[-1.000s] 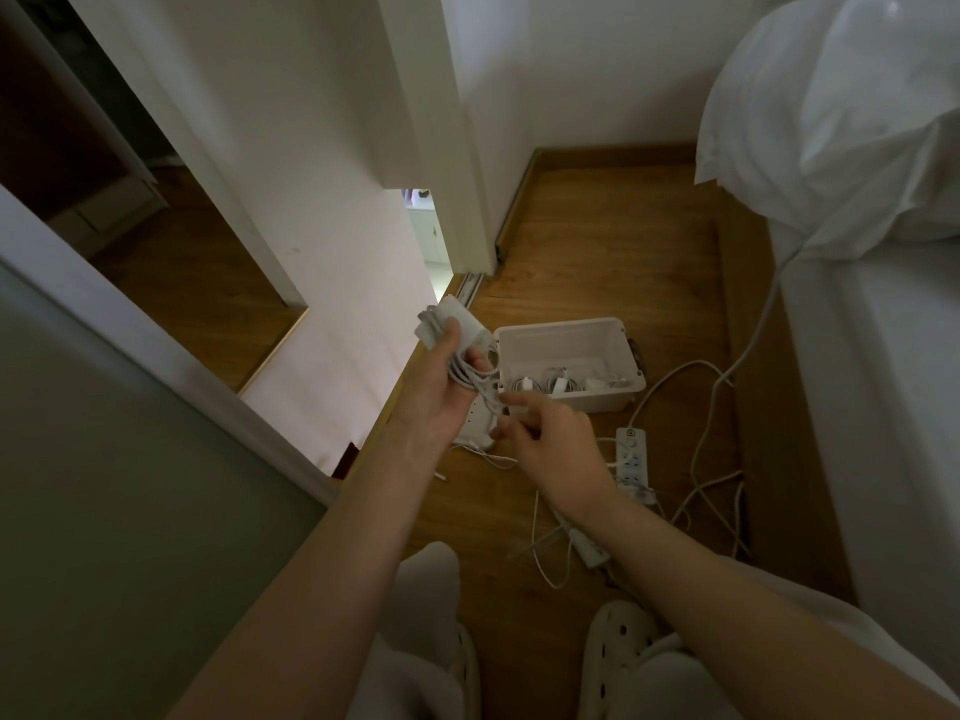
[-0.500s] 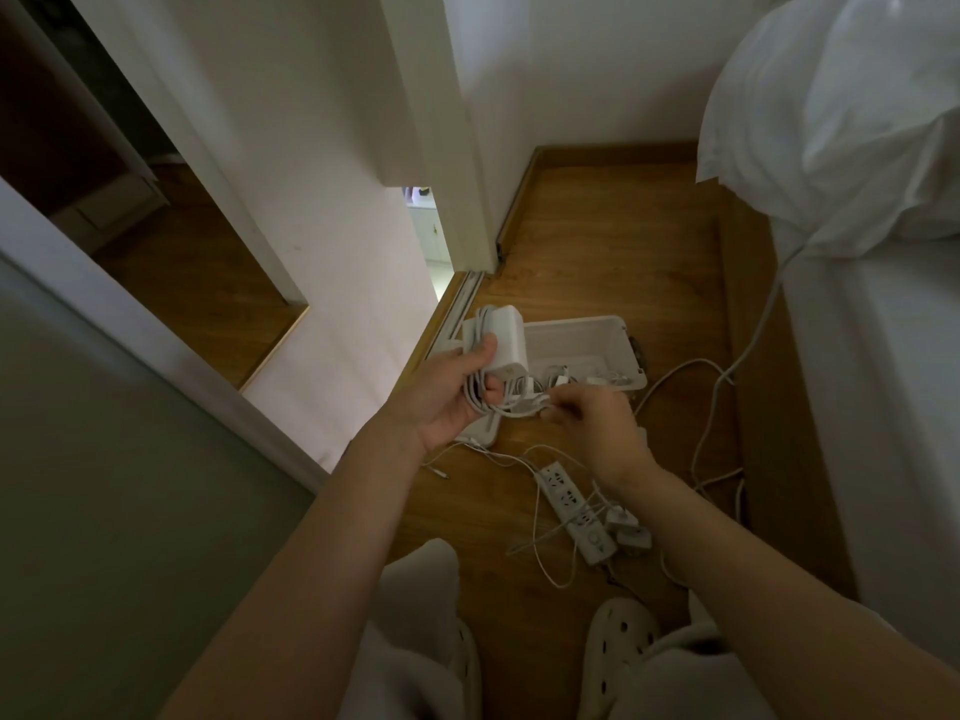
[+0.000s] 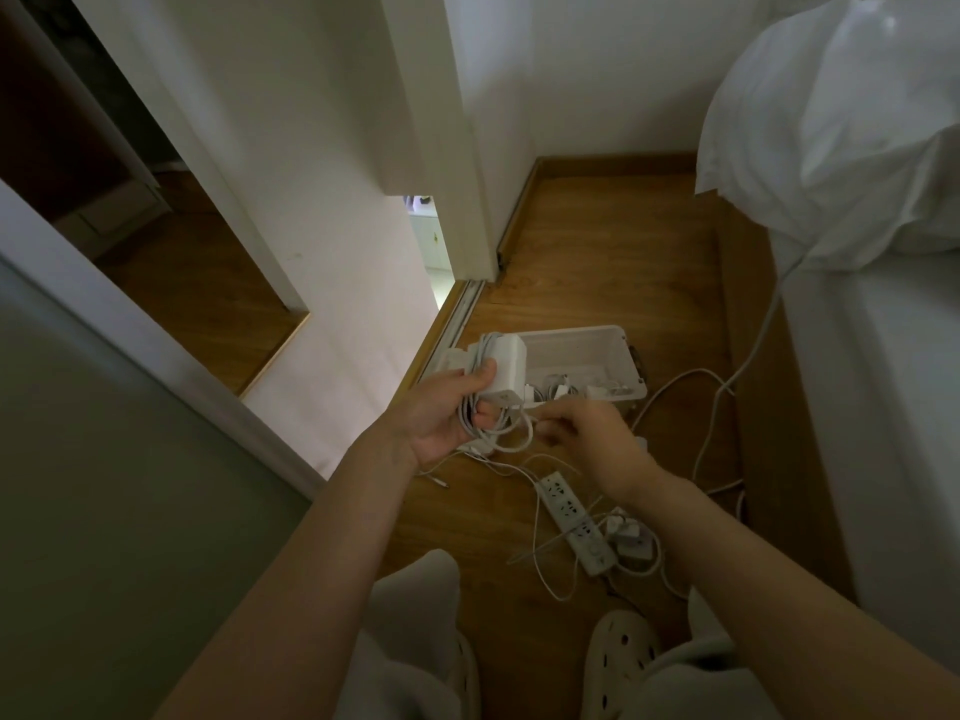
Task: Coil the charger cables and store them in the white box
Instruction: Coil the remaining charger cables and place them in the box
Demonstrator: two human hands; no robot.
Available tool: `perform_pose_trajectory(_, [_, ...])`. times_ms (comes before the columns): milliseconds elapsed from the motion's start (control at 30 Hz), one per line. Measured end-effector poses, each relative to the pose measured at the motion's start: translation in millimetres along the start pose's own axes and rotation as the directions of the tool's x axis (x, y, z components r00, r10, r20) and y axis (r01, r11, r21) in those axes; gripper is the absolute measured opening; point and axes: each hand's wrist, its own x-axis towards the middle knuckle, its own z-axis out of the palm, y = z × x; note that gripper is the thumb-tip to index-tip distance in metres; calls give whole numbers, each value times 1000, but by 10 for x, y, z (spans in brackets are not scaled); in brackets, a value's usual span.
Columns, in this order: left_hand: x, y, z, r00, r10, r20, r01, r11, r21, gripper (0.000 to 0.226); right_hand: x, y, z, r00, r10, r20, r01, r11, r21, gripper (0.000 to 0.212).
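My left hand (image 3: 441, 415) grips a white charger brick (image 3: 501, 368) with its cable wound in loops around it. My right hand (image 3: 587, 433) pinches the loose end of that cable (image 3: 511, 441) just to the right of the brick. Both hands hover over the near left corner of the white box (image 3: 631, 363), which stands open on the wooden floor with several small chargers and cables (image 3: 558, 389) inside. Below the hands lie a white power strip (image 3: 571, 514), plug adapters (image 3: 631, 537) and loose thin cables (image 3: 545, 569).
A bed with white bedding (image 3: 841, 127) runs along the right; a long white cable (image 3: 748, 350) hangs from it to the floor. A white lid (image 3: 452, 358) lies left of the box by the sliding door track. My knees and slippers (image 3: 621, 654) are at the bottom.
My left hand turned the charger brick upright and brought it over the box corner. My right hand moved up to the cable end, and the power strip came into view below.
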Motion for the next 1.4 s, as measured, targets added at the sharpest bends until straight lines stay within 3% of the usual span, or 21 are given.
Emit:
perform_pose_trajectory(133, [-58,26,36,996,-20,85,18,999,29,41,64,210,-163,959,241,-149,-251,966,-55,23])
perform_pose_trajectory(200, [-75,22,47,995,-36,93,29,997,78,45,63,208,-172,955,222,-198,-247,963,-111,24])
perform_pose_trajectory(267, [-68,8,46,998,-38,55,32,992,122,44,42,152,-147,980,143,-137,-170,964,-204,24])
perform_pose_trajectory(367, [-44,1,40,1000,7,-14,-5,990,142,43,-11,89,-32,990,76,115,-49,973,-224,41])
perform_pose_trajectory(467, [-25,17,45,992,86,-88,-68,980,188,40,-60,-12,89,969,8,247,28,989,-142,58])
perform_pose_trajectory(633, [-17,35,74,967,198,-158,-162,963,213,23,-183,-343,30,937,-51,346,2,990,140,43])
perform_pose_trajectory(733, [-2,21,80,936,301,-185,-229,915,331,23,-229,-438,20,964,-63,258,6,976,216,56])
perform_pose_trajectory(833, [35,-9,70,893,396,-216,-297,876,380,27,-181,-430,-4,991,13,136,-53,954,295,45])
perform_pose_trajectory(1000, [47,8,86,930,292,-221,-283,956,73,26,-109,-186,9,939,23,344,-33,999,23,22])
perform_pose_trajectory(1067, [42,3,109,968,180,-174,-198,976,-89,22,-40,-60,40,956,53,290,-25,995,-99,19])
perform_pose_trajectory(1133, [19,-2,116,993,92,-72,-100,988,-116,30,19,38,76,977,31,212,31,959,-281,19])
perform_pose_trajectory(1233, [-57,34,80,992,33,118,-47,992,121,44,33,110,70,975,-72,209,180,807,-563,21])
perform_pose_trajectory(1400, [-214,99,-19,950,-102,296,-81,833,547,34,24,165,-121,976,13,217,136,745,-654,41])
